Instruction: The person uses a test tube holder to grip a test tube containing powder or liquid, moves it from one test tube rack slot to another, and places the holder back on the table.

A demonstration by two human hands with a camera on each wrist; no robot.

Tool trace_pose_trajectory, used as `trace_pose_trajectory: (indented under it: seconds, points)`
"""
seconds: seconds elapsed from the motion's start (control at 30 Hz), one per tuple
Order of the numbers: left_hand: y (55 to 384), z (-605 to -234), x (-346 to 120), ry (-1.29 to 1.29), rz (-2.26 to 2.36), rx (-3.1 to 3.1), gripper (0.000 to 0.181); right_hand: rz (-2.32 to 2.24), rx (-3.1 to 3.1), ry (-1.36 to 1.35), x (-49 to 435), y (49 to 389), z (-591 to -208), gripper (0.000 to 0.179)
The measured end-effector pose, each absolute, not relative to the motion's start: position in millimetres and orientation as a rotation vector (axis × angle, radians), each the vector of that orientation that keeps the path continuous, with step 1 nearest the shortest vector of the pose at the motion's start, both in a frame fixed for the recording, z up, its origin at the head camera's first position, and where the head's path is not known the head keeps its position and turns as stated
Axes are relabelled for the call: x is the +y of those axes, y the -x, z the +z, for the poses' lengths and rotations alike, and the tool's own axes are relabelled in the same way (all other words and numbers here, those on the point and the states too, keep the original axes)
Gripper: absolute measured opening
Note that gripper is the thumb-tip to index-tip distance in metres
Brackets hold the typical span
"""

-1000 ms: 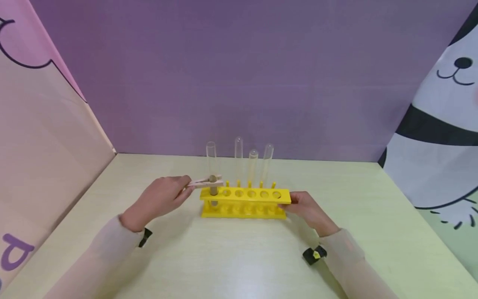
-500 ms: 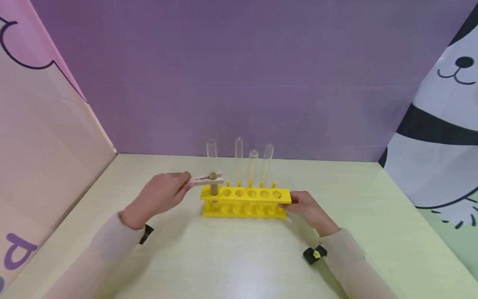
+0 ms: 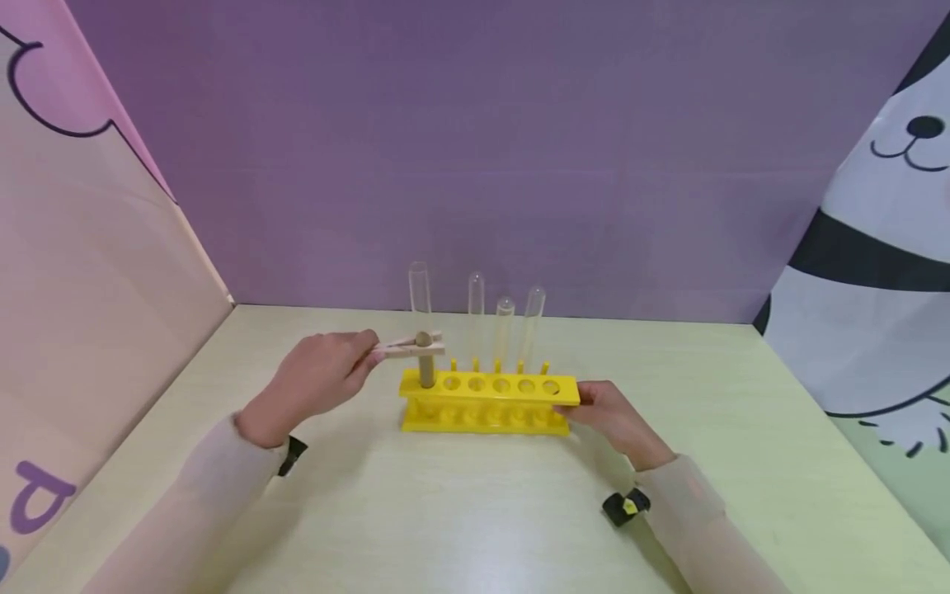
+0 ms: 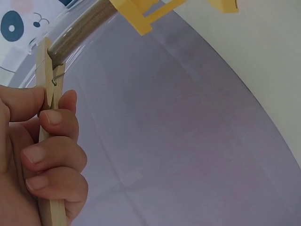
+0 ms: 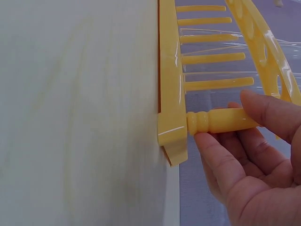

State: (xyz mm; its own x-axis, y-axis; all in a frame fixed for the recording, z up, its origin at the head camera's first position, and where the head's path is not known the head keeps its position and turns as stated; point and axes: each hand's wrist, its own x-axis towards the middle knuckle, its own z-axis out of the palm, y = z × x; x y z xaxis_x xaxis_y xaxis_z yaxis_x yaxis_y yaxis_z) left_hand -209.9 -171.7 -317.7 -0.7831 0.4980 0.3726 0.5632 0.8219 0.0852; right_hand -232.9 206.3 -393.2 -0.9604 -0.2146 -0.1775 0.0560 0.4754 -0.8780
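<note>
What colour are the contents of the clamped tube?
The contents look brown, best seen in the left wrist view.

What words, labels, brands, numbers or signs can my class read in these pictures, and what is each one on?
"d": one tilted purple letter, on the left panel.
Below it, a shape cut off by the picture's edge: cannot be read.
Dark mark on the yellow patch by the right wrist: too small to read.
Rack, tubes, clip: no readable text.
</note>
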Motion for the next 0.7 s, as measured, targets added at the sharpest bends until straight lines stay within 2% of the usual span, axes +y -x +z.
trace_pose_trajectory:
  seconds: [0.7]
  points:
    - [212.9, -307.9, -172.3, 0.781, -0.236, -2.709, 0.015, -1.502, 2.442, 0.196, 207.0, 233.6, -394.5, 0.037]
